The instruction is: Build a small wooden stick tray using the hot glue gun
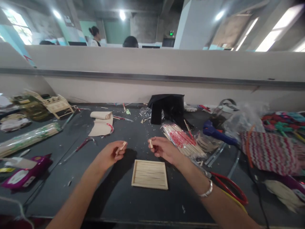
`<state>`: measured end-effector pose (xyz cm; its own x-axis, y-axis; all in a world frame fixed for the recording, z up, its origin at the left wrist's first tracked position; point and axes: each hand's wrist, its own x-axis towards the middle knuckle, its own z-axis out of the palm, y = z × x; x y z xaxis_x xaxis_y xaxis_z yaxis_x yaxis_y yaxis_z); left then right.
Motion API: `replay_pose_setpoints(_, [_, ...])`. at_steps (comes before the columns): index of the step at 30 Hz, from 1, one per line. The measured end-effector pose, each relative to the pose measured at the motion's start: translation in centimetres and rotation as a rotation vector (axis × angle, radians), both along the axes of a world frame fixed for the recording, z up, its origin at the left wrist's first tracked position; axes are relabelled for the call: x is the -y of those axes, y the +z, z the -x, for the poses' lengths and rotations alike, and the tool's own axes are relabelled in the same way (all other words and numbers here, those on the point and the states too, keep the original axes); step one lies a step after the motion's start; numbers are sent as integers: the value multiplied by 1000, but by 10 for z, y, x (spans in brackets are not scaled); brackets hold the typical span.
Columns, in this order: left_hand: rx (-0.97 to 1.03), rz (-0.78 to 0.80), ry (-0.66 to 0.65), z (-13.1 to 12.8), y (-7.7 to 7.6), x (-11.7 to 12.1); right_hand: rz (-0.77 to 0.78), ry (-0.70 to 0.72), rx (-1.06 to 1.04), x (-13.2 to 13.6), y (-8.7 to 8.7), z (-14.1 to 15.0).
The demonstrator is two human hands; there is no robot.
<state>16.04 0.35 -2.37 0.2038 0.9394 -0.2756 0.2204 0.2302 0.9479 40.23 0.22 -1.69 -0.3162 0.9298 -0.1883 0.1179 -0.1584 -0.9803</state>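
My left hand is closed in a pinch on a short piece of pale wooden stick, held above the dark table. Across from it, my right hand pinches another short wooden stick piece between thumb and fingers. The two hands are apart, with bare table between them. Just below them lies a shallow rectangular tray made of wooden sticks, flat on the table and touched by neither hand. A packet of wooden sticks with red markings lies close beyond my right wrist.
On the right are a blue glue gun, red-handled scissors and a striped knitted piece. A purple device, a wrapped stick bundle and a small wooden model stand left. A black object sits behind, before a low partition.
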Motion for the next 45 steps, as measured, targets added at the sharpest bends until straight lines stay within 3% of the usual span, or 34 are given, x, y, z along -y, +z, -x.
replay_pose_setpoints(5, [419,84,-90,-56,8,-12,-3,-118,-128,14,-9,-21])
replay_pose_setpoints(8, [761,188,-89,-66,4,-14,-70,-209,-113,10,-18,-23])
replay_pose_setpoints(10, [816,193,-72,-64,-2,-15,-130,-263,-77,7,-23,-22])
replay_pose_setpoints(18, [740,172,-3,-58,-19,-17,-351,-297,140,10,-36,-19])
replay_pose_setpoints(25, [649,122,-41,-63,-21,-17,-470,-241,399,11,-43,-23])
replay_pose_setpoints(33, [487,43,18,-66,-22,-15,-561,-147,619,12,-49,-21])
replay_pose_setpoints(41, [-38,-331,36,-67,-31,-15,-609,-154,684,12,-47,-19])
replay_pose_setpoints(45, [-122,-393,-24,-68,-38,-17,-629,-139,729,13,-46,-18])
